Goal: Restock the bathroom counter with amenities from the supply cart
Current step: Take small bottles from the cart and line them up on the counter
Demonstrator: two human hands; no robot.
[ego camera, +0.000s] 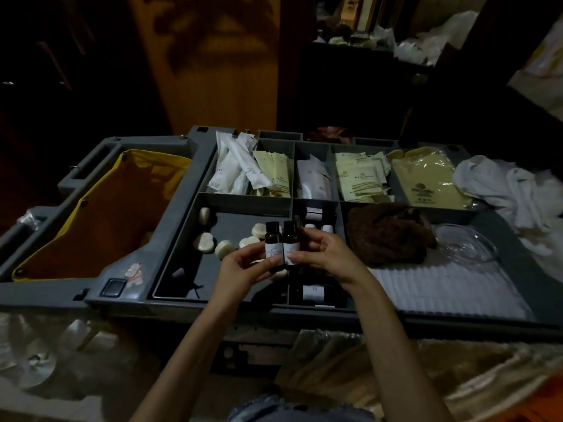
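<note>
Two small dark amenity bottles with pale labels stand upright side by side above the grey supply cart's tray (pixel 179 236). My left hand (pixel 243 269) grips the left bottle (pixel 272 239) by its lower half. My right hand (pixel 320 254) grips the right bottle (pixel 290 242) the same way. Several round white soaps (pixel 224 248) lie loose in the compartment just left of my hands. More dark bottles (pixel 313 293) lie in the narrow compartment below my wrists.
Back compartments hold white sachets (pixel 231 169), pale green packets (pixel 359 178) and a yellowish bag (pixel 426 181). A brown cloth (pixel 390 236), a clear dish (pixel 466 248) and a white towel (pixel 444 287) lie at right. A yellow-rimmed sack (pixel 100 214) hangs at left.
</note>
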